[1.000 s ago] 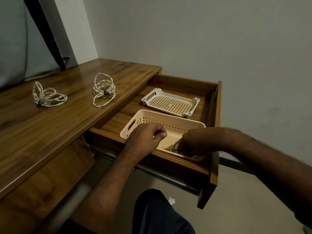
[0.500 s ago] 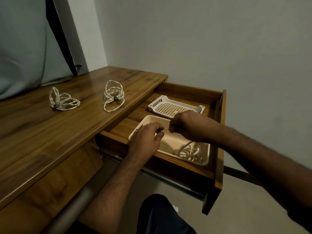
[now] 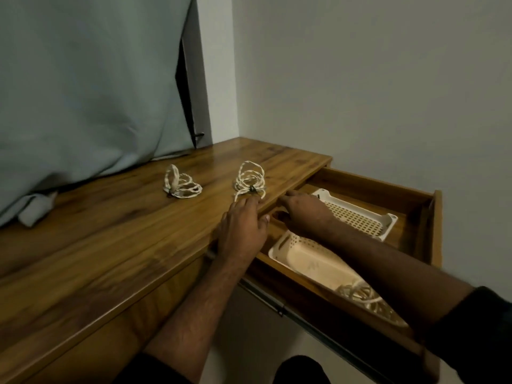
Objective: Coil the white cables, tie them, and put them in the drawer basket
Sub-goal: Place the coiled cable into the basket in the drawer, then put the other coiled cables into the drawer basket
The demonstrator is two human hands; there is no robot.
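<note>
A wooden surface (image 3: 116, 231) runs under the left hand (image 3: 243, 225), with a grey cloth (image 3: 83, 79) hanging well beyond both hands. Just right of the left hand, an open drawer (image 3: 410, 209) sticks out from under the surface; the right forearm crosses above it. In the drawer, below that forearm, lies a cream basket (image 3: 302, 256), and at its end nearest the person, well behind the right hand (image 3: 302, 214), rests a coiled white cable (image 3: 357, 295). Beyond the right wrist sits a white perforated tray (image 3: 360, 217). The left hand lies palm down at the surface's front edge, fingers loosely spread and stretched forward, their tips right at the nearer tied cable coil (image 3: 249, 180); whether they touch its lowest strand is unclear. The right hand reaches over the drawer's inner corner toward the same coil, fingers extended and holding nothing, its tips just short of the surface's edge. A second tied coil (image 3: 181, 184) sits well to the left of the left hand's fingertips
</note>
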